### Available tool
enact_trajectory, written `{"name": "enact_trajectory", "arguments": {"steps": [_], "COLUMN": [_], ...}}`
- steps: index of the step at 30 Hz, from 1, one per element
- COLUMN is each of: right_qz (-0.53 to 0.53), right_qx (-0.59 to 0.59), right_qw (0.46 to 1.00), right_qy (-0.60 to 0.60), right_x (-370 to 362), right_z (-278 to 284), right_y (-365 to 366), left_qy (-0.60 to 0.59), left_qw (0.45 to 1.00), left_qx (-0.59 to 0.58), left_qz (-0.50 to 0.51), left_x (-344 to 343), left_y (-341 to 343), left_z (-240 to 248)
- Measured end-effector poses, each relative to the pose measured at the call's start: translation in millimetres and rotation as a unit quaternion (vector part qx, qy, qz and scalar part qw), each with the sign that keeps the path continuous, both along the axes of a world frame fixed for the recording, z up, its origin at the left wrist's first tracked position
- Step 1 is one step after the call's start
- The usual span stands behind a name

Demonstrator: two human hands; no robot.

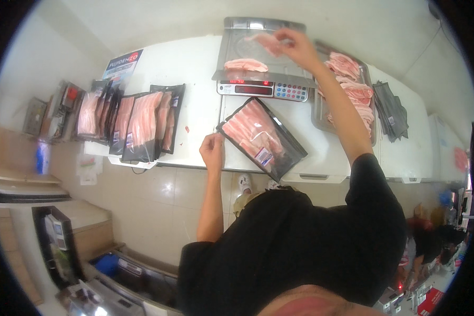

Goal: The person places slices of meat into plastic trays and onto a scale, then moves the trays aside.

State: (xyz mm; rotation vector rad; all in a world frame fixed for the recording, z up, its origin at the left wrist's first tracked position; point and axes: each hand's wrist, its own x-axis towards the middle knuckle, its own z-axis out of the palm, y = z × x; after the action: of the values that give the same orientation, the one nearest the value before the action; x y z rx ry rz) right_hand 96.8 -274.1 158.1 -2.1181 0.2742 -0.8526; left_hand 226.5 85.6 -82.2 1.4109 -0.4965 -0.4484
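Right grip (296, 45): pinching a meat slice (267, 43) above the scale pan (233, 45)
Left grip (212, 151): curled at the pouch (257, 136) corner; whether pinching, we cannot tell
Meat tray (318, 118): right, partly hidden by the right forearm (343, 108)

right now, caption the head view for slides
Right hand holds sliced meat over scale tray; left hand near filled meat pack.

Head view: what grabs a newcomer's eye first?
Probably the right hand, holding a pale meat slice over the grey tray on the scale, top centre. Next, the black-edged meat pouch, lying askew just below the scale in the picture, and the cluster of similar packs at the left of the white table.
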Motion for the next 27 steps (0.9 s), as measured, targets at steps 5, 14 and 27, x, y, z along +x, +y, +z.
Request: {"name": "enact_trajectory", "arguments": {"steps": [5, 14, 27], "right_qz": [0.134, -0.073, -0.124], "right_qx": [-0.153, 0.082, 0.17], "right_qw": [0.978, 0.992, 0.973], "right_qy": [-0.049, -0.057, -0.093], "right_x": [-63, -158, -222], "right_z": [-26, -77, -79], "right_y": [79, 165, 158], "left_qy": [0.314, 0.296, 0.228], "left_qw": [0.928, 0.922, 0.954], "left_qx": [-0.155, -0.099, -0.11], "left_qz": [-0.124, -0.23, -0.162], "left_x": [-80, -152, -243], "left_y": [-34, -76, -101], "left_z": [115, 127, 142]}}
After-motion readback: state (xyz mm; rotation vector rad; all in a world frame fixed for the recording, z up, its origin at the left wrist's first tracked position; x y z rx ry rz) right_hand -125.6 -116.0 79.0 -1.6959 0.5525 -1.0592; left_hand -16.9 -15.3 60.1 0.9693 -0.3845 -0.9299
